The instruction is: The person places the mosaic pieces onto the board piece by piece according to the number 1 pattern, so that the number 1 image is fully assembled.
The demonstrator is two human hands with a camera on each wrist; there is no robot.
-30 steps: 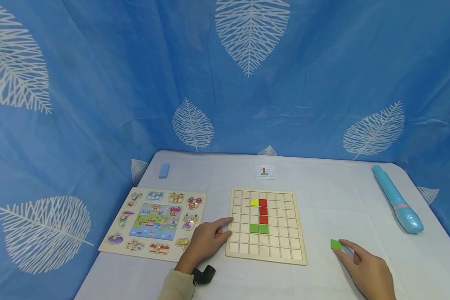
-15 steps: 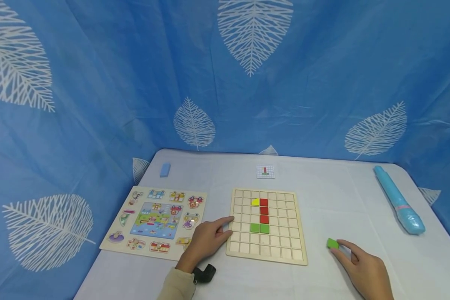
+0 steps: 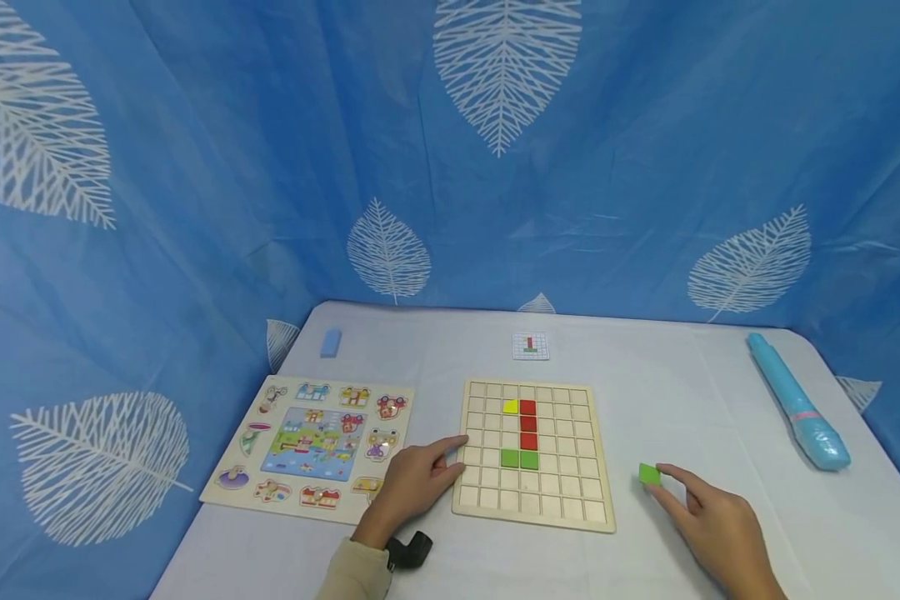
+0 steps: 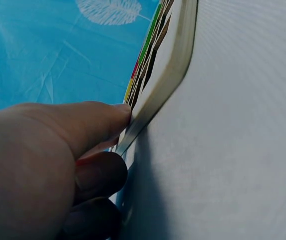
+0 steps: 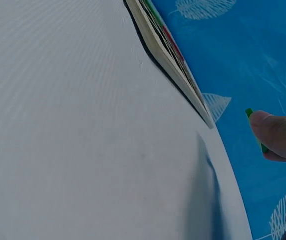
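A square wooden grid board (image 3: 532,510) lies on the white table in the head view. Set in its cells are a yellow quarter-round tile (image 3: 511,407), a column of red tiles (image 3: 528,424) and two green tiles (image 3: 519,459) side by side. My left hand (image 3: 412,483) touches the board's left edge with forefinger and thumb tips apart; the left wrist view shows the thumb (image 4: 100,122) against the rim. To the right of the board, my right hand (image 3: 720,521) pinches a loose green square tile (image 3: 649,474) between thumb and forefinger, held off the table in the right wrist view.
Left of the board lies a peg puzzle (image 3: 247,492) with vehicle pieces, partly under my left forearm. A small pattern card (image 3: 531,346) lies behind the board, a blue block (image 3: 330,342) at the back left. A turquoise wrapped, club-shaped object (image 3: 798,404) lies far right.
My right hand has moved left toward the board, lifting the green tile and tilting it on the way. The left hand stays at the board's edge.
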